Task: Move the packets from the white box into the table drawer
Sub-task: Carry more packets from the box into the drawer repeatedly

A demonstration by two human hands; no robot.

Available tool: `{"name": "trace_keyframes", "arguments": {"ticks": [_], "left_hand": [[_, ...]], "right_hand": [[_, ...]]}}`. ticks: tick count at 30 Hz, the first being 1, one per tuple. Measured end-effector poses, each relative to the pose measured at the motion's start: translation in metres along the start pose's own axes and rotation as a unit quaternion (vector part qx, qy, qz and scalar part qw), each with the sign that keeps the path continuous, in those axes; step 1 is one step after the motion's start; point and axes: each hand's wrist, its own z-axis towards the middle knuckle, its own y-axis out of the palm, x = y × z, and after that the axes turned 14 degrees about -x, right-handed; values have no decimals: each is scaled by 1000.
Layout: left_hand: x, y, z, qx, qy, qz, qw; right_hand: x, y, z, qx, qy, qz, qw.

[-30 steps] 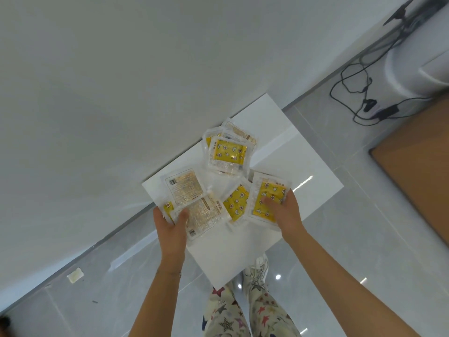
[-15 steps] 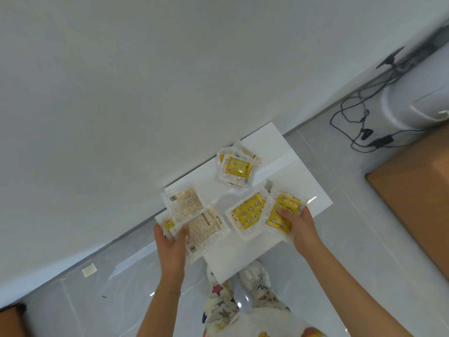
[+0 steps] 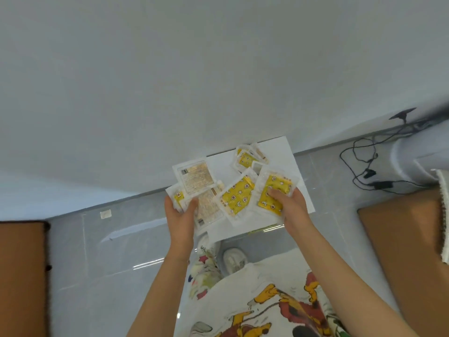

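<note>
Over the white counter (image 3: 279, 152), the left hand (image 3: 181, 212) grips a fan of pale label-side packets (image 3: 196, 177), and the right hand (image 3: 290, 206) grips yellow starred packets (image 3: 274, 190). A small pile (image 3: 247, 156) of packets lies on the counter near the wall.

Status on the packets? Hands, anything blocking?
Left hand grips a fan of packets. Right hand grips a yellow packet. Small pile lies on the white surface. No drawer in view, nothing blocking.

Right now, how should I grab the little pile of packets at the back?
Probably its right edge: the pile of packets lies flat on the white surface with bare room on that side. Pinch the stack from there.
</note>
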Motion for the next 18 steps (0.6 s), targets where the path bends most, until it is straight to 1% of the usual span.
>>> {"name": "trace_keyframes", "arguments": {"ticks": [6, 10, 14, 18], "left_hand": [[19, -46, -53, 59, 30, -31, 997], [24, -89, -85, 128, 46, -58, 989], [21, -137, -120, 204, 60, -96, 972], [13, -186, -163, 280, 73, -140, 947]], "right_hand": [[-11, 53, -28, -69, 18, -72, 995], [-3, 101, -45, -126, 25, -125, 984], [13, 156, -65, -181, 27, -194, 964], [37, 212, -91, -243, 35, -256, 935]]}}
